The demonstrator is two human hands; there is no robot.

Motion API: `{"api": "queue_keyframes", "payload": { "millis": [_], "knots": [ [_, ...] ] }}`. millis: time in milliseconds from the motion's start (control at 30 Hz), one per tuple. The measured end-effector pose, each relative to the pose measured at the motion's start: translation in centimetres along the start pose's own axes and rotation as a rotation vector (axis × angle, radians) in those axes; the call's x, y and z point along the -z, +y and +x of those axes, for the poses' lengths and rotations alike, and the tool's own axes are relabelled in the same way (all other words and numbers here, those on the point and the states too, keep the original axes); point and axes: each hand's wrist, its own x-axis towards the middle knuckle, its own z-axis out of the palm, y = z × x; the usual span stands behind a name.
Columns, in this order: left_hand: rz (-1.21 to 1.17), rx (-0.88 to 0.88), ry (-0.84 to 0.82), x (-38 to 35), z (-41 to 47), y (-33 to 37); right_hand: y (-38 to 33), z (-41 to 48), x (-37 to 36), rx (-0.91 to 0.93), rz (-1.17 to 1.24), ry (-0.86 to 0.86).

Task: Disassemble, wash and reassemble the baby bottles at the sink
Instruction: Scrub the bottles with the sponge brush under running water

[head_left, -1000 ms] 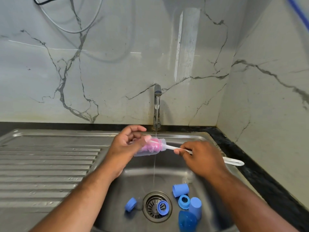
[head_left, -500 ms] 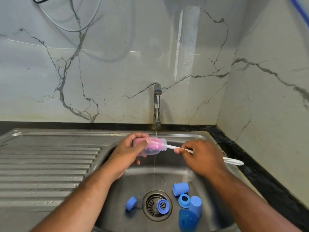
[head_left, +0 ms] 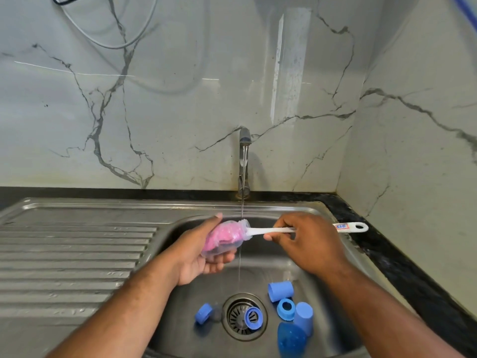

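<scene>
Baby bottle (head_left: 224, 239), clear and lying sideways over the sink (head_left: 284, 257), is cradled in the left hand (head_left: 200, 250), fingers curled beneath it, while the right hand (head_left: 304, 241) pinches the white handle of a pink brush (head_left: 271, 230) pushed inside, under the tap (head_left: 244, 161) stream. Wet plastic could slip into the basin among the blue caps (head_left: 280, 291).

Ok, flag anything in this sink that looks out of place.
A blue bottle ring sits on the drain strainer, covering part of it, where it may slow the draining. Otherwise nothing looks spilled or damaged.
</scene>
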Motion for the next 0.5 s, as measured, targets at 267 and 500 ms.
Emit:
{"api": "queue_keyframes", "payload": {
  "millis": [267,500],
  "knots": [
    [0.171,-0.625,-0.039,0.2,0.4,1.2,-0.1,0.0,-0.9,-0.130,-0.066,-0.108],
    [-0.213,-0.560,0.130,0.6,0.9,1.6,0.0,0.1,-0.5,0.016,-0.062,-0.050]
  ]
}}
